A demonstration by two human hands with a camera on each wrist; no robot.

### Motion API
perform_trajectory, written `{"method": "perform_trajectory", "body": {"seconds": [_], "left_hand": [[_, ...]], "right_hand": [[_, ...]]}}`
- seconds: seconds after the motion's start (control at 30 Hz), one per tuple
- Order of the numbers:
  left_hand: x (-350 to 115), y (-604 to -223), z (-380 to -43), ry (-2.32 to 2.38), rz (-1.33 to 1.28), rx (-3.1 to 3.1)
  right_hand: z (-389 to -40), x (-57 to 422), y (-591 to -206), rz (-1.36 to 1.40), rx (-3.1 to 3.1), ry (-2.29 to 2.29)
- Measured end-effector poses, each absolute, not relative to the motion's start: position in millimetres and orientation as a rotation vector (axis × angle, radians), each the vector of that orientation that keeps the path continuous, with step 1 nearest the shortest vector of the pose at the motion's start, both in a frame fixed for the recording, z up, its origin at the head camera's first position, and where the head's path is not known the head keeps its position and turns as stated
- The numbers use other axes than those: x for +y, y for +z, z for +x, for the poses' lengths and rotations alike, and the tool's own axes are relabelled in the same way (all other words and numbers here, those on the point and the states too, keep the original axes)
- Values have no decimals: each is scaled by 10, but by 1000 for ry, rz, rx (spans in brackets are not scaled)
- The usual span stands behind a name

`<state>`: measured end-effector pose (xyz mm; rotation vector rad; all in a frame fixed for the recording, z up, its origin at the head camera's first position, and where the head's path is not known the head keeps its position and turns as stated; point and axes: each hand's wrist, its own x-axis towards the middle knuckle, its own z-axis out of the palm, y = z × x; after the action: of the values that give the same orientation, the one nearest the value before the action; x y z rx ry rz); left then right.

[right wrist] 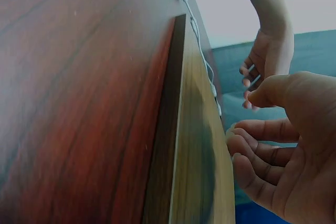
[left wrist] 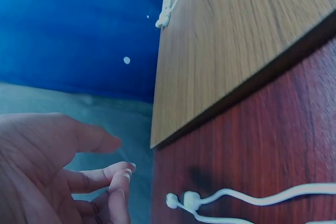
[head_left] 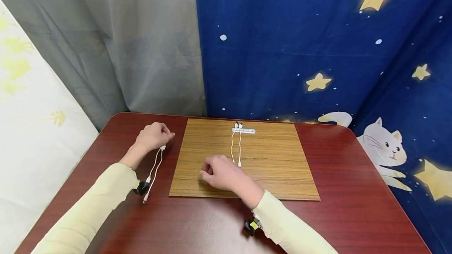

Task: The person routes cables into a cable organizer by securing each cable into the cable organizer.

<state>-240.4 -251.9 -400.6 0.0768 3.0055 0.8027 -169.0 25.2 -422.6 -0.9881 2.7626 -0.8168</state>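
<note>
My left hand [head_left: 153, 136] hovers over the red-brown table [head_left: 208, 226], left of the wood-grain board [head_left: 279, 164]. Its thumb and loosely bent fingers [left wrist: 116, 188] stand apart with nothing between them. Just below that hand lies a pair of short white USB cables [left wrist: 262, 201], their plugs side by side at the far end. Above the board's left-middle part is my right hand [head_left: 222, 172], fingers relaxed and holding nothing. At the board's far edge, a white cable clip strip [head_left: 250, 131] carries two more white cables [head_left: 240, 148], which trail toward the right hand.
A grey curtain [head_left: 159, 50] and a blue star-patterned curtain [head_left: 268, 58] hang behind the table. White patterned cloth [head_left: 24, 128] borders the left side. Each wrist wears a small black camera, such as the right one [head_left: 250, 227].
</note>
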Motion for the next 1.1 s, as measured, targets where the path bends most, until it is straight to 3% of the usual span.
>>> {"method": "perform_trajectory", "body": {"seconds": [1.1], "left_hand": [[-2757,-4271,-2394,743,-109,2966]], "right_hand": [[-1224,-752,-4414,-1174,2862,-415]]}}
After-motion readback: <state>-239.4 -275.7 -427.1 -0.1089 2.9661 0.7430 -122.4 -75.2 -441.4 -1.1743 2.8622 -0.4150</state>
